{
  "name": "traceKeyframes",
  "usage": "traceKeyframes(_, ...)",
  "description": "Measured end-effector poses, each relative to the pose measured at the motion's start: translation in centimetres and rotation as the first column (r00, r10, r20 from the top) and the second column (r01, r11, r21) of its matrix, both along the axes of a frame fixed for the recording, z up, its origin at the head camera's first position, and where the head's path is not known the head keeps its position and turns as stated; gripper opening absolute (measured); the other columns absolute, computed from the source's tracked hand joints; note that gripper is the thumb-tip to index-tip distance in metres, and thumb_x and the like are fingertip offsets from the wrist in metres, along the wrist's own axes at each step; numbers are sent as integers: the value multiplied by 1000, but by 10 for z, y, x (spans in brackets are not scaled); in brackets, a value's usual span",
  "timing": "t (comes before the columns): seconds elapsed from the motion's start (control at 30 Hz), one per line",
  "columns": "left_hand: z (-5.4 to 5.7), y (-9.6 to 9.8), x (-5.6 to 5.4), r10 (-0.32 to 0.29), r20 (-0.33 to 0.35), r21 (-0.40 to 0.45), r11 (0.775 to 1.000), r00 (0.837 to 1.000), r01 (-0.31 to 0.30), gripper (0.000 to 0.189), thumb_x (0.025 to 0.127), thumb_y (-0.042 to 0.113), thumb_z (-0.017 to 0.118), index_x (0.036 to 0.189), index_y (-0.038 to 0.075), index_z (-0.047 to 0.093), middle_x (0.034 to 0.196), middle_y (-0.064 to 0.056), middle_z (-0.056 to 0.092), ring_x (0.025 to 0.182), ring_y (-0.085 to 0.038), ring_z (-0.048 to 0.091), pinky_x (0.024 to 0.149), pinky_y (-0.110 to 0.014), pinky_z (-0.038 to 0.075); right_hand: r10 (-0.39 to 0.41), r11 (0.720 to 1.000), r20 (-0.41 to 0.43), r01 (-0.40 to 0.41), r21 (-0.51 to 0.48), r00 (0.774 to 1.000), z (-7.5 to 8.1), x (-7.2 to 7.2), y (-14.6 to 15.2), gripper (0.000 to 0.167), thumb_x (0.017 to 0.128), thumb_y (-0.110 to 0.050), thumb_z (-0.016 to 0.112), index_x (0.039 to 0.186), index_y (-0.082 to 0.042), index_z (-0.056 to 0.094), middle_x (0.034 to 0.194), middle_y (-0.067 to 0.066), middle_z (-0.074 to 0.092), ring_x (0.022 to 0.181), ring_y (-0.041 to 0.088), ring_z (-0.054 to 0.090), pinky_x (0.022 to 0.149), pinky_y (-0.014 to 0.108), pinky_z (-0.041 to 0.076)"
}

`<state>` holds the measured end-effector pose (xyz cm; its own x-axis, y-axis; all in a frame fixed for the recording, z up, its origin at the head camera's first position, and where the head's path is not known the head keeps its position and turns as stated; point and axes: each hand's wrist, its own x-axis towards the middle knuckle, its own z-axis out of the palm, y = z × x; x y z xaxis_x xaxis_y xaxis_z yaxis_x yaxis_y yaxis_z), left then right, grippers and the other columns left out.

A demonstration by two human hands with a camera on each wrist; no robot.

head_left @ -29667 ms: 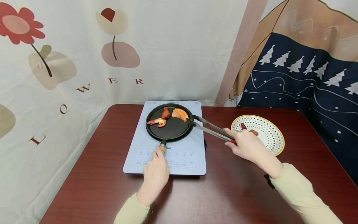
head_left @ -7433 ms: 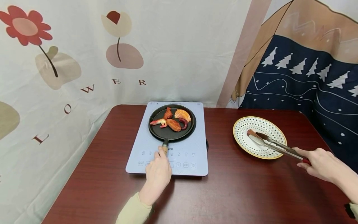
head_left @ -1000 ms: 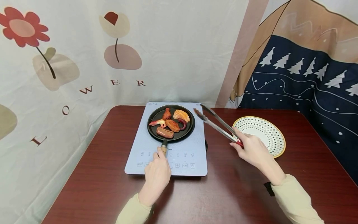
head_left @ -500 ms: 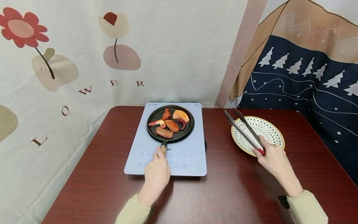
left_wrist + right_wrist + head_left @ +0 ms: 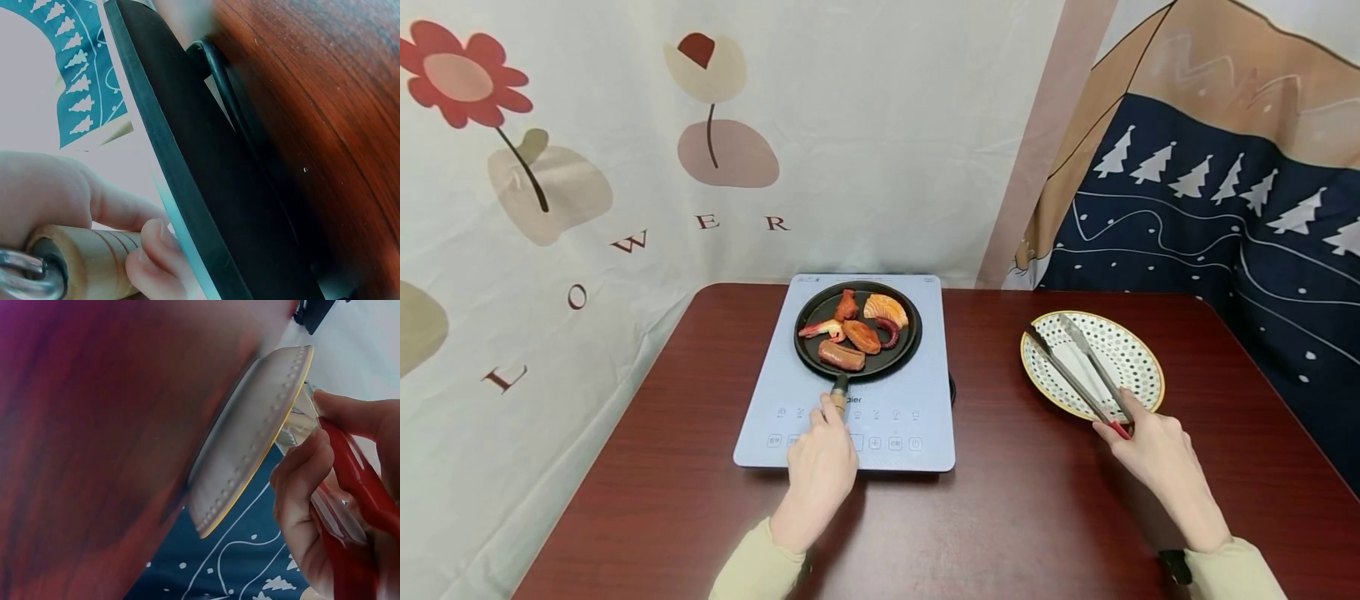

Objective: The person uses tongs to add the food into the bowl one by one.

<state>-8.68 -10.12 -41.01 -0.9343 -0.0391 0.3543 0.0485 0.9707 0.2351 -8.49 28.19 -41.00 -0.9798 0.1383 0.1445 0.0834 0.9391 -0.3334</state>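
My left hand (image 5: 822, 458) grips the wooden handle (image 5: 94, 256) of a black frying pan (image 5: 883, 360) on the cooker. In the pan lie a sausage (image 5: 842, 356), a chicken wing (image 5: 861, 337), a drumstick (image 5: 846, 306), a shrimp (image 5: 823, 329), a salmon slice (image 5: 885, 308) and a curled octopus tentacle (image 5: 889, 332). At the right, my right hand (image 5: 1161, 458) holds metal tongs (image 5: 1075, 383) by their red handles (image 5: 359, 469). The tongs' arms are spread above a dotted, yellow-rimmed plate (image 5: 1138, 367), which shows no food; whether they touch it I cannot tell.
The pale blue induction cooker (image 5: 775, 375) sits at the back middle of the dark red wooden table (image 5: 1000, 517). A black cord (image 5: 222, 81) shows beside it. Printed cloths, a floral one (image 5: 880, 150) and a navy one (image 5: 1150, 225), hang behind.
Since the oldest frame, the tentacle, chicken wing and sausage have come into the pan, and the plate's food is gone. In the last second the tongs have swung right, from beside the pan to above the plate.
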Motion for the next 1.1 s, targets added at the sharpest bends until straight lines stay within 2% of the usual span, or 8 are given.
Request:
traceKeyframes(0.27,0,0,0,-3,-11,1,1000,1000,3,50,84,9,65,124,-14,49,88,-25,61,48,-32,57,41,-41,46,-21,1000,79,21,-6,997,-3,3,5,63,84,-29,65,130,9,43,115,46,50,89,62,53,69,64,44)
traceKeyframes(0.53,1,0,1,1,20,11,1000,1000,-1,50,85,10,63,126,-14,48,89,-24,61,50,-33,58,42,-42,46,-13,1000,118,12,7,993,0,5,7,61,85,-34,65,124,8,44,104,43,55,79,57,56,63,59,45)
traceKeyframes(0.7,0,0,1,-1,16,12,1000,1000,1,50,85,10,64,125,-14,48,89,-24,60,50,-33,58,42,-41,46,-19,999,175,14,33,984,3,4,9,67,85,-37,63,128,10,42,108,45,53,82,58,56,65,59,46)
traceKeyframes(0.9,0,0,0,2,29,13,1000,1000,-2,49,86,10,63,126,-14,47,90,-24,60,50,-33,58,42,-41,46,-19,999,243,9,43,970,9,2,11,74,84,-42,64,128,11,39,99,41,56,72,48,58,59,53,46)
traceKeyframes(1.1,2,1,0,2,40,19,1000,999,-3,50,86,10,63,127,-14,46,91,-24,61,50,-32,57,41,-41,45,-61,997,253,47,61,965,10,2,11,85,83,-51,63,136,8,34,110,47,50,77,53,57,58,53,45)
